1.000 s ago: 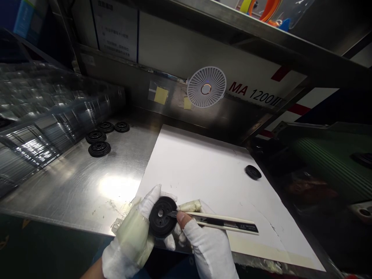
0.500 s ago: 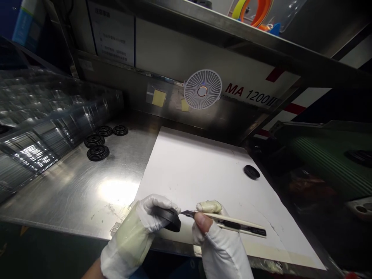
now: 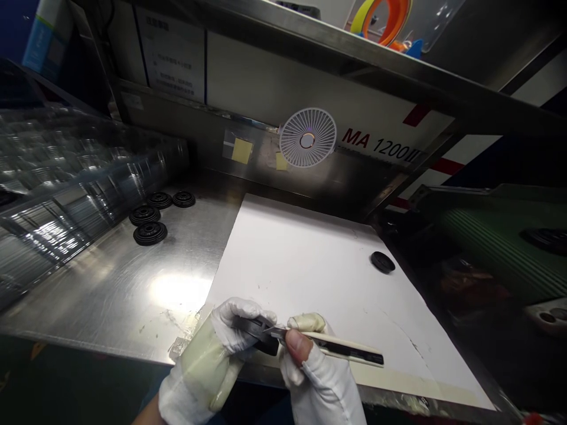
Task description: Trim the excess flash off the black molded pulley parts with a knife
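In a white glove, my left hand [image 3: 212, 354] is closed on a black round plastic part [image 3: 266, 344], held tilted over the front edge of the white sheet [image 3: 301, 254]. My right hand [image 3: 314, 366], gloved with the thumb tip bare, grips a white and black utility knife [image 3: 348, 348]. The knife's blade lies against the rim of the black part. Another black round part [image 3: 383, 262] rests on the sheet's right side. Several ridged black parts [image 3: 150, 233] sit on the metal table at the left.
Stacked clear plastic trays [image 3: 66, 195] fill the left side of the metal table [image 3: 119, 295]. A white fan [image 3: 308, 139] is fixed to the back panel. Above runs a metal shelf [image 3: 354, 65] with an orange tape roll [image 3: 394, 23]. A green ribbed surface [image 3: 491, 236] stands at the right.
My right hand has moved left with the utility knife, bringing its blade from just beside the black part onto its rim. The left hand has stayed nearly in place.
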`<control>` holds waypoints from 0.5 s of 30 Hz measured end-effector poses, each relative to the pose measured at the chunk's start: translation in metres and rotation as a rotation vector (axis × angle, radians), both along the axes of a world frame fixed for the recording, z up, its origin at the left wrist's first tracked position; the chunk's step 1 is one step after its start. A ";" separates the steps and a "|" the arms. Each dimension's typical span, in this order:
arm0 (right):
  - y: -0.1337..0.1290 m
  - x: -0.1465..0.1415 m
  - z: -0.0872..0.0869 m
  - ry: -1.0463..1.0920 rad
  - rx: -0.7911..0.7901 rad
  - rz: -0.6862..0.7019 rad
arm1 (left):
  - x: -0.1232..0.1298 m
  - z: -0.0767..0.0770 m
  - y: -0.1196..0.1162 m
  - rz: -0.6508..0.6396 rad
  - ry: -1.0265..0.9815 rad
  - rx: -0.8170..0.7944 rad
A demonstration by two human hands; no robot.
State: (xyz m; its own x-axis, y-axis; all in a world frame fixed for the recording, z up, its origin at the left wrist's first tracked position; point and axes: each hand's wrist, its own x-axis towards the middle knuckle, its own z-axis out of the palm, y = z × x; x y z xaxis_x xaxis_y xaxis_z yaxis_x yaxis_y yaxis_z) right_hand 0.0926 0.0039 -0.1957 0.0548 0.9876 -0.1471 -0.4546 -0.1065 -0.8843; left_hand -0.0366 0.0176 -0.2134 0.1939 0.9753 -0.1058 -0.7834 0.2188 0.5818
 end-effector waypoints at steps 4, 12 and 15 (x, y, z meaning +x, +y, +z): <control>-0.003 -0.002 0.002 -0.011 0.020 -0.028 | -0.001 -0.005 -0.002 0.001 -0.007 0.023; -0.009 -0.001 0.010 -0.045 0.035 0.005 | 0.001 -0.004 0.000 -0.013 0.004 -0.039; -0.008 0.002 0.014 -0.040 0.022 0.050 | 0.001 0.000 0.001 -0.024 0.002 -0.050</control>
State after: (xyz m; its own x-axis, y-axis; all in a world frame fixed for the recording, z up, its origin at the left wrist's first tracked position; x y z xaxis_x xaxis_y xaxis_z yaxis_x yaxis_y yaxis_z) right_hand 0.0948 -0.0044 -0.1821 0.0110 0.9922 -0.1243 -0.4135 -0.1087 -0.9040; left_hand -0.0357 0.0189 -0.2135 0.2171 0.9639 -0.1544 -0.7765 0.2664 0.5710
